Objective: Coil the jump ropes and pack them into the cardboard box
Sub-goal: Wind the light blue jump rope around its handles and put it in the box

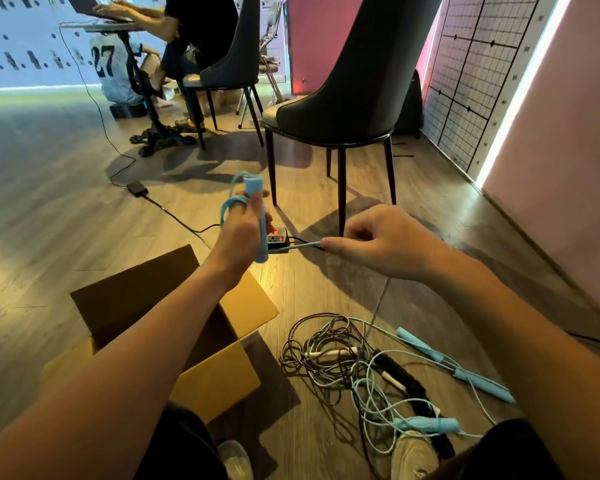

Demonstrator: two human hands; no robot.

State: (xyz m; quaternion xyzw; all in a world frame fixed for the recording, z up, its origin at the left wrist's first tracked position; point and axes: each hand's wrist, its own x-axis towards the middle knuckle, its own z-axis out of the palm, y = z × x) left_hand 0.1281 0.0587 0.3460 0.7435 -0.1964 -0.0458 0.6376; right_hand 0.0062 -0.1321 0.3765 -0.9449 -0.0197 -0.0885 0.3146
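Note:
My left hand grips a light blue jump rope handle upright, with blue rope loops wound around its fingers. My right hand pinches the same blue rope, stretched level between the two hands; from there the rope drops to the floor. An open cardboard box stands on the floor under my left forearm. To the right of the box lies a tangled pile of jump ropes, dark and pale cords mixed, with blue handles and a black handle.
A dark chair stands just beyond my hands, with a power strip and black cable on the wooden floor beneath. Further left a person sits at a small table beside a second chair. A pink wall runs along the right. My shoes are near the ropes.

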